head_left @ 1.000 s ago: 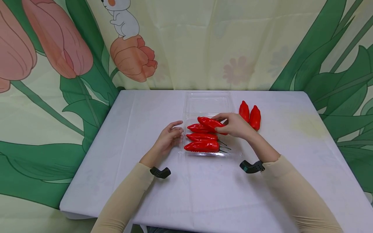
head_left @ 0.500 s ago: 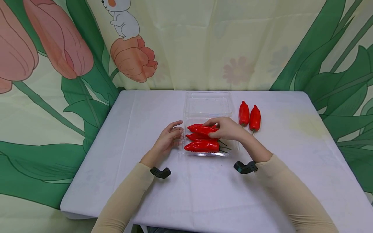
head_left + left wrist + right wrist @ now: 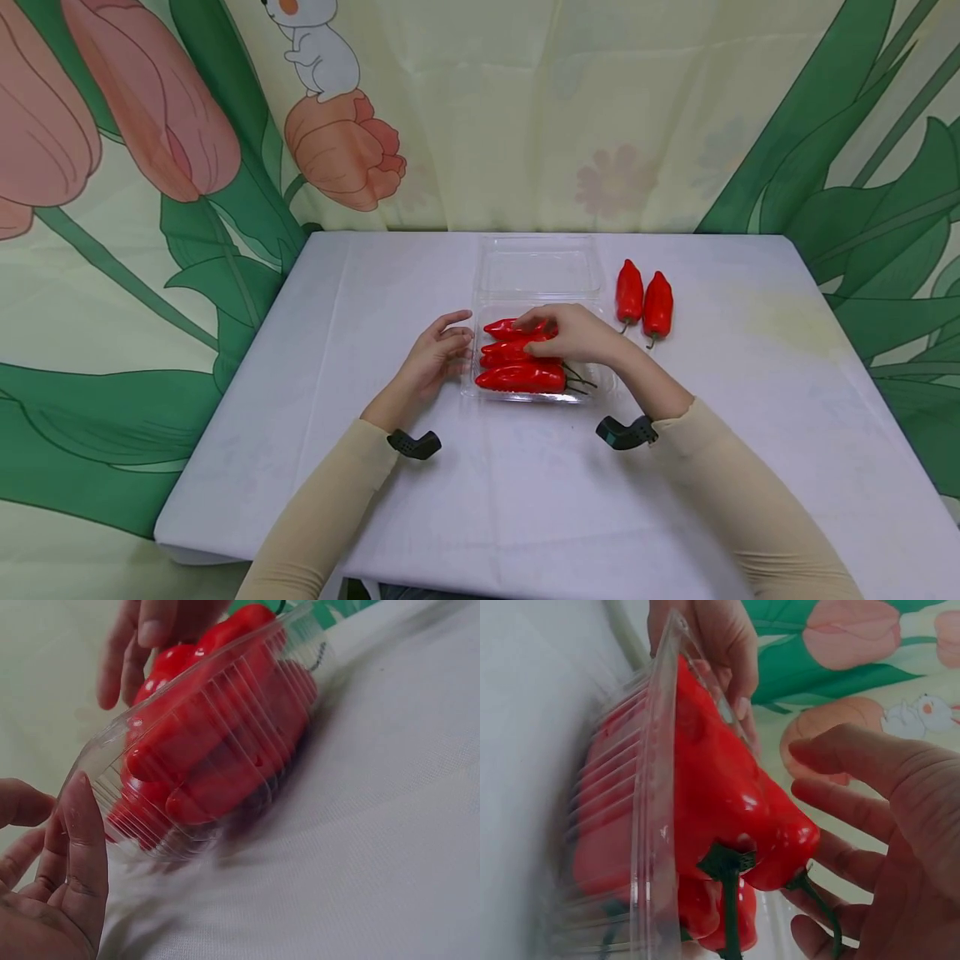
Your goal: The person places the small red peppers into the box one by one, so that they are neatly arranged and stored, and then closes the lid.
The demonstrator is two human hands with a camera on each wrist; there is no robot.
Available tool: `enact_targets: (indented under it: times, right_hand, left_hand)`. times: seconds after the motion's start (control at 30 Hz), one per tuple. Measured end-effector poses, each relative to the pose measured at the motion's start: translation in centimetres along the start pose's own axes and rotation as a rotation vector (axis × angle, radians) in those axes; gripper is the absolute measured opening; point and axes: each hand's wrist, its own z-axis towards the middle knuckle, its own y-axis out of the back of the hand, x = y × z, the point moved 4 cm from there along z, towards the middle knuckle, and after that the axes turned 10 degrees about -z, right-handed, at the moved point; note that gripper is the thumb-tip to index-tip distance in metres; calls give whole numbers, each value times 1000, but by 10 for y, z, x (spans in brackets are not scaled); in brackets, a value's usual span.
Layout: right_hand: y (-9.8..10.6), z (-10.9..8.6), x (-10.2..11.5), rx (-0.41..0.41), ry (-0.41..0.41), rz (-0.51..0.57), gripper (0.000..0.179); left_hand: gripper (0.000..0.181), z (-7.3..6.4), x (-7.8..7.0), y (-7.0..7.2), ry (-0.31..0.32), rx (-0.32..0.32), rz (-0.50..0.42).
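Note:
Several glossy red peppers (image 3: 520, 378) with green stems lie side by side and stacked in a clear plastic clamshell box (image 3: 656, 825). My right hand (image 3: 573, 333) is over the peppers in the box. In the right wrist view its fingers (image 3: 847, 806) are spread, slightly off the upper pepper (image 3: 780, 832), holding nothing. My left hand (image 3: 435, 358) is at the box's left side. Its fingertips (image 3: 79, 799) touch the clear rim and wall, with the fingers extended and loosely bent.
Two more red peppers, one (image 3: 629, 292) beside the other (image 3: 657, 304), lie on the tablecloth right of the box. The box's lid (image 3: 540, 267) is folded back behind it. A printed floral curtain (image 3: 510, 125) hangs past the table's far edge.
My right hand has moved left and nearer, lowering a pepper onto the others in the box, and its fingers have come off it. The left hand has stayed at the box's side.

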Motion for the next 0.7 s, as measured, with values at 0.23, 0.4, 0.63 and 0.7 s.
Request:
enact_targets:
  times: [0.23, 0.4, 0.63, 0.7]
  right_hand:
    - [4, -1, 1, -27, 5, -6, 43]
    - [6, -4, 0, -37, -9, 5, 42]
    - [18, -10, -9, -112, -63, 18, 40]
    - [23, -12, -13, -138, -77, 12, 40]
  left_hand:
    - [50, -1, 0, -1, 9, -5, -4]
    - [50, 0, 0, -1, 16, -2, -13]
    - [50, 0, 0, -2, 22, -6, -7]
    - [50, 0, -1, -2, 20, -8, -5]
